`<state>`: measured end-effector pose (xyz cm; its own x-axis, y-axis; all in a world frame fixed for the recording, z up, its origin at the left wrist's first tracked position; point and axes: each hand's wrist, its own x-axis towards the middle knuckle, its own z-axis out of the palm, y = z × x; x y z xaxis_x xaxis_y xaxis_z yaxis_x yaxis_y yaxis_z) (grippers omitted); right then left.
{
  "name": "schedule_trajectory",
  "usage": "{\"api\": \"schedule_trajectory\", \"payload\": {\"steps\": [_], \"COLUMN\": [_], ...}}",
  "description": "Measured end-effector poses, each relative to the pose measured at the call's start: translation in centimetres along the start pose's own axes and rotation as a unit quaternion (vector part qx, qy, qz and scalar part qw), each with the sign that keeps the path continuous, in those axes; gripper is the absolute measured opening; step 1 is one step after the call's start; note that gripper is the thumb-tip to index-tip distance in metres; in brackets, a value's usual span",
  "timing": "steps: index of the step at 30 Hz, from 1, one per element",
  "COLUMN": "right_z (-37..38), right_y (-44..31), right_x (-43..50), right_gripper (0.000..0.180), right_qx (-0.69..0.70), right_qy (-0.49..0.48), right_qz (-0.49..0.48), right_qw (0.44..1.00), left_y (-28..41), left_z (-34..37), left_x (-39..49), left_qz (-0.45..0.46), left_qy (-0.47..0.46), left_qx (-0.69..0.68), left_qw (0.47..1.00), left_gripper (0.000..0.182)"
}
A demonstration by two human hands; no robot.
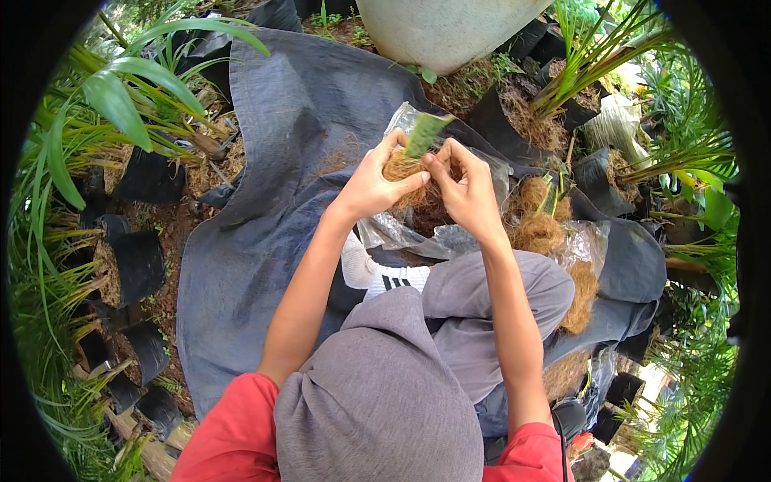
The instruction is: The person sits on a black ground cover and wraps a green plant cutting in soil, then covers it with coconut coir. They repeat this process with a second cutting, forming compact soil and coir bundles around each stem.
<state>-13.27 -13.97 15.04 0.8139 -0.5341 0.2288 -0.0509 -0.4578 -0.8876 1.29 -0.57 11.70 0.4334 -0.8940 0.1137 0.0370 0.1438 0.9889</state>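
Both hands meet above a clear plastic bag with dark soil. My left hand [385,175] cups a wad of brown coconut fibre [406,169] that wraps the base of a mottled green leaf cutting [424,134]. Thumb and fingers of my right hand [464,184] pinch the wad's right side. The leaf stands up out of the fibre, tilted to the right. Below the hands lies the clear plastic [391,232], with dark soil [430,218] in it. To the right sit several fibre-wrapped cuttings [539,232].
A dark blue cloth sheet [241,289] lies under the person. Loose fibre [581,298] rests beside the right knee. Potted plants in black grow bags [138,265] line both sides. A large pale pot [449,30] stands at the top. My socked foot [385,277] is close below the plastic.
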Motion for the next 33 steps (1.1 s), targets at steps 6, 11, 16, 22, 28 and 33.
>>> {"api": "schedule_trajectory", "payload": {"steps": [6, 11, 16, 22, 28, 33], "right_z": [-0.1, -1.0, -3.2, -0.8, 1.2, 1.9], "right_y": [1.4, -0.2, -0.7, 0.8, 3.2, 4.7], "right_x": [-0.8, -1.3, -0.9, -2.2, -2.5, -2.5], "right_gripper": [0.011, 0.026, 0.022, 0.014, 0.014, 0.016], "right_qx": [0.221, 0.067, -0.068, -0.019, 0.204, 0.343], "right_qy": [-0.021, -0.023, -0.105, -0.002, 0.1, 0.18], "right_qz": [0.205, -0.014, -0.121, -0.036, 0.148, 0.173], "right_qw": [0.953, 0.997, 0.985, 0.999, 0.963, 0.906], "left_y": [-1.0, -1.1, -0.8, -0.9, -1.0, -1.0], "left_z": [0.8, 0.0, -1.2, 1.2, 2.6, 3.3], "left_x": [0.5, 0.1, 0.0, 0.2, 0.3, -0.2], "left_qz": [0.008, -0.198, -0.27, -0.129, 0.095, 0.078], "left_qy": [0.024, -0.027, -0.152, 0.001, 0.055, 0.028], "left_qx": [0.051, -0.33, -0.282, -0.229, 0.18, 0.193], "left_qw": [0.998, 0.923, 0.908, 0.965, 0.978, 0.978], "left_gripper": [0.031, 0.032, 0.028, 0.022, 0.032, 0.056]}}
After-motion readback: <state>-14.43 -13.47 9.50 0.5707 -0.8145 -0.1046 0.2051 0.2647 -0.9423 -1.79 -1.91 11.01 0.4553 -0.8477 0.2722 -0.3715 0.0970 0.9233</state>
